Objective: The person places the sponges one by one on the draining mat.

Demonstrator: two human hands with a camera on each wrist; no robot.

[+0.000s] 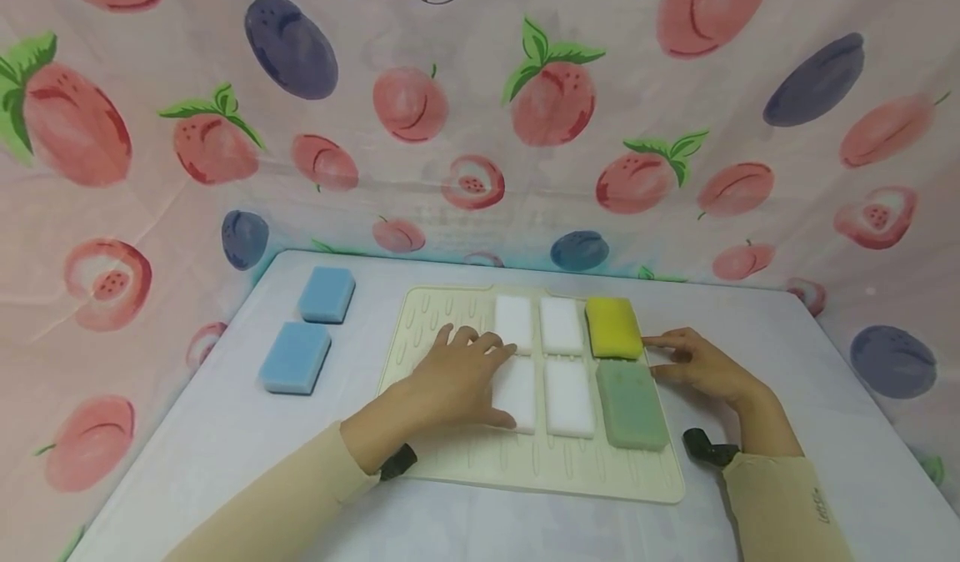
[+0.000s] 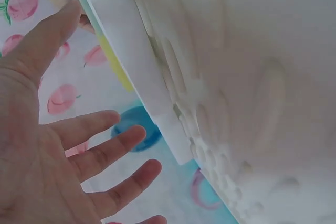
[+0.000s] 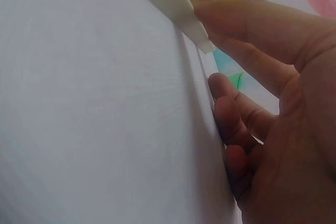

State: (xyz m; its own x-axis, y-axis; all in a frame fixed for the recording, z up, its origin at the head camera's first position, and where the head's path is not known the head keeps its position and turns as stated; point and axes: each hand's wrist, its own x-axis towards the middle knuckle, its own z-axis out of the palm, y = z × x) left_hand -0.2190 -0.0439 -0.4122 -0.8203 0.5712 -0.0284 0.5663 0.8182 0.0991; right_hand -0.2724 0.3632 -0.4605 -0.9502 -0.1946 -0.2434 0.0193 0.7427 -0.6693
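Cream-coloured and rubbery, the ridged mat (image 1: 450, 462) lies flat on the white counter (image 1: 225, 437), carrying six soft rectangular sponges in a tight grid: four white sponges (image 1: 564, 362), a yellow sponge (image 1: 612, 327) and a green sponge (image 1: 632, 403). Small writing on the right sleeve cuff (image 1: 822, 502) is too tiny to read; dark blue letters at the top edge of the fruit-printed cloth (image 1: 480, 128) are cut off.

The left hand (image 1: 453, 378) lies flat on the mat, its fingers (image 2: 105, 150) spread and straight, fingertips touching the left white sponges. The right hand (image 1: 701, 366) rests on the counter just beside the mat's right edge, fingers (image 3: 252, 24) loosely extended, the forefinger tip touching the yellow sponge's corner. Two blue sponges (image 1: 311, 328) sit well apart at the left.
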